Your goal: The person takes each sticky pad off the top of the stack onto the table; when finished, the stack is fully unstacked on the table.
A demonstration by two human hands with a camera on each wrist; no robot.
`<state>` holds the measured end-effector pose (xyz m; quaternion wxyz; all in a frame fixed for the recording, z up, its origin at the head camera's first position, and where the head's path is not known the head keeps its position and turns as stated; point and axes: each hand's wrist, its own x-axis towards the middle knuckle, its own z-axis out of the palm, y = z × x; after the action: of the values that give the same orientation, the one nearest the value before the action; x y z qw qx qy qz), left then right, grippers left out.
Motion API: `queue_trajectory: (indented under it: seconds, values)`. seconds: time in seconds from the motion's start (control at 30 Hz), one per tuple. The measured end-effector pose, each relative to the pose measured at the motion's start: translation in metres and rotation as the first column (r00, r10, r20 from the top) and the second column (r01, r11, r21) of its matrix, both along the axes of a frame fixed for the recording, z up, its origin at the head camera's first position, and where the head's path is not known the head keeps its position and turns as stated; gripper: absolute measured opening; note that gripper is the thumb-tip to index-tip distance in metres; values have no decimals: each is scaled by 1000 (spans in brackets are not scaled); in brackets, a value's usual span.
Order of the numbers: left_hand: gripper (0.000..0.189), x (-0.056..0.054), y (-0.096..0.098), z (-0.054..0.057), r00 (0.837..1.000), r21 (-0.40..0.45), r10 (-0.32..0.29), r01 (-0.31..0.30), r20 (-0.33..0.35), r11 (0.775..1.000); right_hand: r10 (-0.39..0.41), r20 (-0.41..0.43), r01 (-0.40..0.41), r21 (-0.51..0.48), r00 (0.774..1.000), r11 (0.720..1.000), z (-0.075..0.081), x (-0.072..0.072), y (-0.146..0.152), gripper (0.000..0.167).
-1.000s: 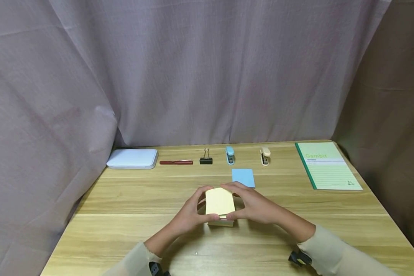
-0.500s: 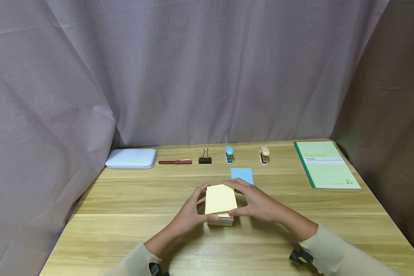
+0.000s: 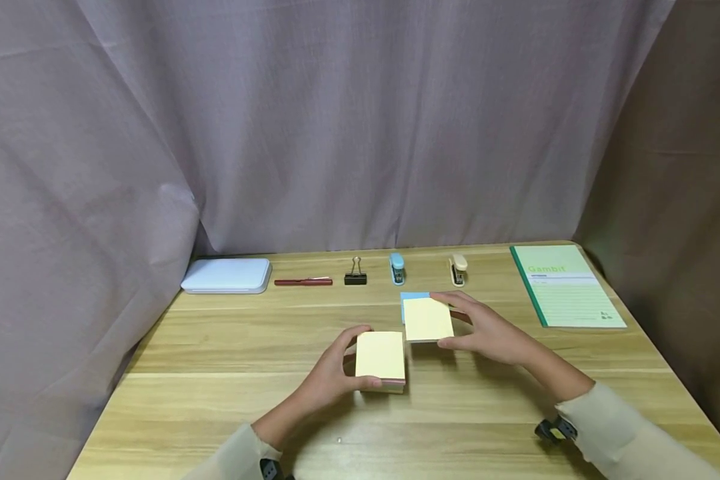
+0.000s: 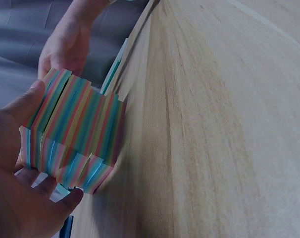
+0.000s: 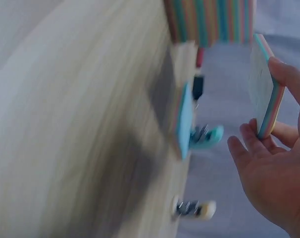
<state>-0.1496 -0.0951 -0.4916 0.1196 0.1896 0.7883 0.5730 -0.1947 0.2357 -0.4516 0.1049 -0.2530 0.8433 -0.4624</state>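
In the head view a tall stack of sticky notes (image 3: 381, 357), yellow on top, stands on the table. My left hand (image 3: 336, 373) grips its left side, thumb at the front edge and fingers at the back. The left wrist view shows the stack's striped, many-coloured edges (image 4: 80, 119). Lifted off the table, a thinner yellow-topped sticky note pad (image 3: 429, 320) is pinched by my right hand (image 3: 480, 330) between thumb and fingers. It partly covers a blue-topped sticky note pad (image 3: 414, 295) lying behind; the right wrist view shows that blue pad (image 5: 184, 121) below the held one.
Along the back lie a white case (image 3: 227, 275), a dark red pen (image 3: 303, 283), a black binder clip (image 3: 355, 279), a blue stapler (image 3: 397, 269) and a cream stapler (image 3: 459, 270). A green notebook (image 3: 567, 287) lies at the right. Grey curtain (image 3: 312, 133) hangs behind.
My right hand has taken the top pad off the stack and carried it right and back, over the blue pad. My left hand has stayed on the stack.
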Motion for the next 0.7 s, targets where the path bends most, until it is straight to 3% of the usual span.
queue_trajectory:
  seconds: [0.2,0.43,0.7]
  values:
    - [84,-1,0,-1,1000,-12,-5,4,-19,1000,-48,5,48,53,999,997,-16,-17,33,86]
    - [87,-2,-1,-1,1000,-10,-25,25,-11,1000,-113,-20,115,182,993,977,-26,-34,62,87]
    - [86,-2,-1,-1,1000,-20,-22,22,-13,1000,-101,2,98,219,995,971,-35,-48,77,87]
